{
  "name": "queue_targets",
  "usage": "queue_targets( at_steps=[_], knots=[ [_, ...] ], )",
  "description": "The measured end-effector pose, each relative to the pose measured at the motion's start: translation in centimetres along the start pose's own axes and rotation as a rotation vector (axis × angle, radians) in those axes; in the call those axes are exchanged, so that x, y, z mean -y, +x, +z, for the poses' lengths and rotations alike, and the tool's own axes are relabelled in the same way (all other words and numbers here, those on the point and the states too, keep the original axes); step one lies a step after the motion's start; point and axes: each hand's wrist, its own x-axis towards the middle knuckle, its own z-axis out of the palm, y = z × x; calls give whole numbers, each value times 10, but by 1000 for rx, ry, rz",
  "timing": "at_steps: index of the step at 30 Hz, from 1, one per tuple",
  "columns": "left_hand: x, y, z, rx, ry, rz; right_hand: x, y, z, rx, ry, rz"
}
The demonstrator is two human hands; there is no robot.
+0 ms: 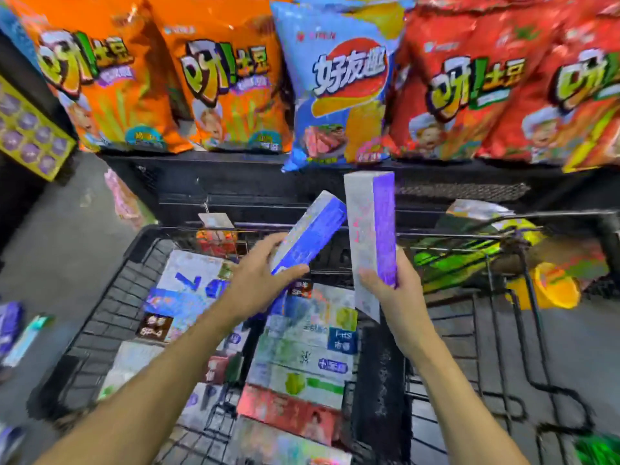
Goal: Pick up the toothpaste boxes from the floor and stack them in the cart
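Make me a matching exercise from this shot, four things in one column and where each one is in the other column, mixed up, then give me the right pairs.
Things
1. tilted blue box
2. upright purple and white box
3. orange snack bags
4. stacked boxes

Places
A. on the shelf above the cart
B. gripped by the right hand
C. lying inside the cart
D. gripped by the left hand

Pairs: 1-D, 2-B, 3-A, 4-C
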Motion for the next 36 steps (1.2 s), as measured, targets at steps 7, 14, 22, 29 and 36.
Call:
queue_targets(
  at_steps=[7,14,22,29,36],
  knots=[
    [89,17,66,190,465,134,-99,7,-10,-42,-50,109],
    [143,29,112,287,831,259,-159,2,-5,-109,-192,140],
    [167,68,139,278,1079,481,-188,-4,-1,-191,-120,191],
    [171,63,141,227,1033,530,-201,-1,-4,-179,-197,191],
    [174,40,91,175,976,391,-202,12,12,-53,-375,170]
  ],
)
